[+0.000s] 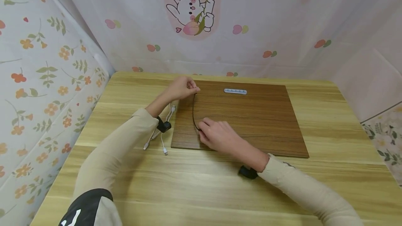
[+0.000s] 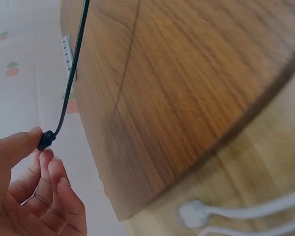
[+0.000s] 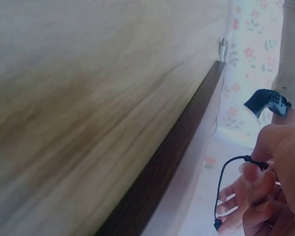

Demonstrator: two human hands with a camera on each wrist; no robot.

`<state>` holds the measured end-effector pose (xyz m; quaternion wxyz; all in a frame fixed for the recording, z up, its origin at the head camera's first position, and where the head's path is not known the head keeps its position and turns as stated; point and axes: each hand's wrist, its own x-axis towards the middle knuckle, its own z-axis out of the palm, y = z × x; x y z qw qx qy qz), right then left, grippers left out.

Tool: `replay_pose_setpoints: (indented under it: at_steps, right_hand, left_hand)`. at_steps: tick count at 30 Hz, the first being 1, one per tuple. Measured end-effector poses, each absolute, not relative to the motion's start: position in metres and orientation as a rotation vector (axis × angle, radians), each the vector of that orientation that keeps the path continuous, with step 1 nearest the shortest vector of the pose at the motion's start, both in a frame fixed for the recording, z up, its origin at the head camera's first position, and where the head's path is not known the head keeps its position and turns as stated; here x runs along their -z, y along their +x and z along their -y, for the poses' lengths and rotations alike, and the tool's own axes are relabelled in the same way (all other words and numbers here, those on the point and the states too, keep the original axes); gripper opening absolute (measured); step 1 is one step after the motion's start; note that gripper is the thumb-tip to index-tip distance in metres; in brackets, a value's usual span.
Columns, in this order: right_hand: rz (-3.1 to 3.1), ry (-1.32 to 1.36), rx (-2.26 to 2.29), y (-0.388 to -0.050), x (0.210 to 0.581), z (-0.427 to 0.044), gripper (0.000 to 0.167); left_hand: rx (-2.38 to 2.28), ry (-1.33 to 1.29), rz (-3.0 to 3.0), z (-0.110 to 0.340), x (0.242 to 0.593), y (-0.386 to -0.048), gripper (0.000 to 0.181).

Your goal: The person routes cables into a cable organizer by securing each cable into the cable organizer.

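A short black cable [image 1: 193,111] is stretched in a slight curve between my two hands, above the left part of a brown wood-grain board [image 1: 251,118]. Near the board's far left corner, my left hand [image 1: 181,88] pinches one end. In the left wrist view, a black plug [image 2: 46,140] sits between thumb and fingers. My right hand [image 1: 218,135], over the near left part of the board, holds the other end. From the right wrist, that connector [image 3: 258,163] shows between thumb and forefinger. A pale slotted strip [image 1: 235,91] lies on the board's far side.
White cables [image 1: 154,136] with plugs lie on the light wooden table [image 1: 194,187], left of the board and partly under my left forearm. A patterned cloth [image 1: 267,20] hangs behind the table, and a floral one [image 1: 50,90] hangs at the left.
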<state>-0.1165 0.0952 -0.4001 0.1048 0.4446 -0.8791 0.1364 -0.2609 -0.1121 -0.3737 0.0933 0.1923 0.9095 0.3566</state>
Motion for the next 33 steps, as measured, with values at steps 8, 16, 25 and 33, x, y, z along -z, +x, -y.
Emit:
replay_pose_setpoints:
  at_steps: [8, 16, 25, 33]
  right_hand:
    - [2.569, 1.312, -0.362, -0.118, 0.398, -0.11, 0.008]
    - [2.556, 1.272, -0.329, -0.121, 0.396, -0.125, 0.012]
    - [2.55, 1.249, -0.27, -0.121, 0.394, -0.132, 0.014]
    - [2.558, 1.2, -0.215, -0.12, 0.39, -0.135, 0.016]
  left_hand:
    - [-1.079, 0.615, -2.693, 0.096, 0.37, -0.27, 0.021]
    - [-1.058, 0.649, -2.738, 0.082, 0.365, -0.279, 0.023]
    - [-1.086, 0.651, -2.748, 0.071, 0.366, -0.288, 0.024]
    - [-1.132, 0.619, -2.72, 0.059, 0.367, -0.294, 0.023]
